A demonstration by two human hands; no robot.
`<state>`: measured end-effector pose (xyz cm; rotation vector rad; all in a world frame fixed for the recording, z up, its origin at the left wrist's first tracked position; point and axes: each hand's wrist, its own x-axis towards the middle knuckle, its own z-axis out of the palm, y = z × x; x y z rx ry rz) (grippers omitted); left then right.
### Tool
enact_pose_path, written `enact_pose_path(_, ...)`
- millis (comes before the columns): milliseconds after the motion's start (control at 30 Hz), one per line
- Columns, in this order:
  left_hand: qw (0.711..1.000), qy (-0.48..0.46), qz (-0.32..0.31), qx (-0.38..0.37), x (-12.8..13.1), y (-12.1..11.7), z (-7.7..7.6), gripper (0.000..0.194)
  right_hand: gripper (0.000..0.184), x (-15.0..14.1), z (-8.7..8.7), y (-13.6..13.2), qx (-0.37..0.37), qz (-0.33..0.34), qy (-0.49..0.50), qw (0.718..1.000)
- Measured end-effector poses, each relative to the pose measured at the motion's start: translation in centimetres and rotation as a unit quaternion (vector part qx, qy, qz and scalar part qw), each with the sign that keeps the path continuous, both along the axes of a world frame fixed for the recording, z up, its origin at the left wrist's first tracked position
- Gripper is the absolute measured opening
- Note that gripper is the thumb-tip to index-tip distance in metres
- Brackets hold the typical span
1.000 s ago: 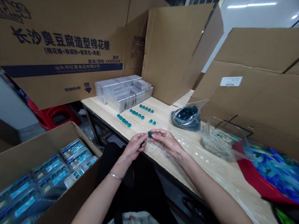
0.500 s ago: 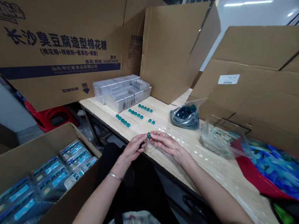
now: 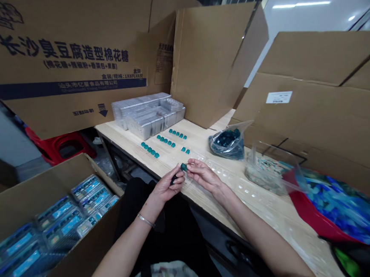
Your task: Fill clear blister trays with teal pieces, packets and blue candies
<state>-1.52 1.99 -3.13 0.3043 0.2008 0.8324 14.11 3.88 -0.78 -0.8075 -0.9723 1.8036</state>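
A small teal piece [image 3: 184, 167] is pinched between the fingertips of both hands at the near edge of the wooden table [image 3: 274, 217]. My left hand [image 3: 168, 185] grips it from the left, and something dark shows inside its curled fingers. My right hand [image 3: 203, 175] pinches it from the right. Beyond the hands, short rows of the same teal pieces [image 3: 163, 142] lie on the table. A clear plastic bag of dark teal pieces [image 3: 227, 143] sits to the right of them.
A stack of clear plastic trays [image 3: 149, 114] stands at the table's far end. Big cardboard boxes [image 3: 69, 58] wall in the back and right. An open box of blue packaged items [image 3: 51, 226] sits at left. Another clear bag [image 3: 266, 170] and a red bin [image 3: 316, 218] lie at right.
The hands stay together on the teal piece and have shifted slightly; the left fingers have curled closer around it. The camera has drifted a little, sliding the scene left.
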Motion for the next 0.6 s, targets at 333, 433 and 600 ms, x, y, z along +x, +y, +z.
enact_pose_path(333, 0.971, 0.189, 0.14, 0.047, 1.4, -0.1, -1.5, 0.027, 0.038, 0.6, -0.1, -1.3, 0.164, -0.091, -0.25, 0.95)
enact_pose_path(433, 0.931, 0.292, 0.181, 0.118, 2.1, -0.2, -1.4, 0.033, 0.03, 0.5, -0.3, -1.5, 0.17, -0.143, -0.276, 0.935)
enact_pose_path(600, 0.855, 0.423, 0.231, 0.193, 2.8, 0.1, -0.7, 0.039, 0.028, 0.9, -1.2, -0.9, 0.12, -0.189, -0.231, 0.947)
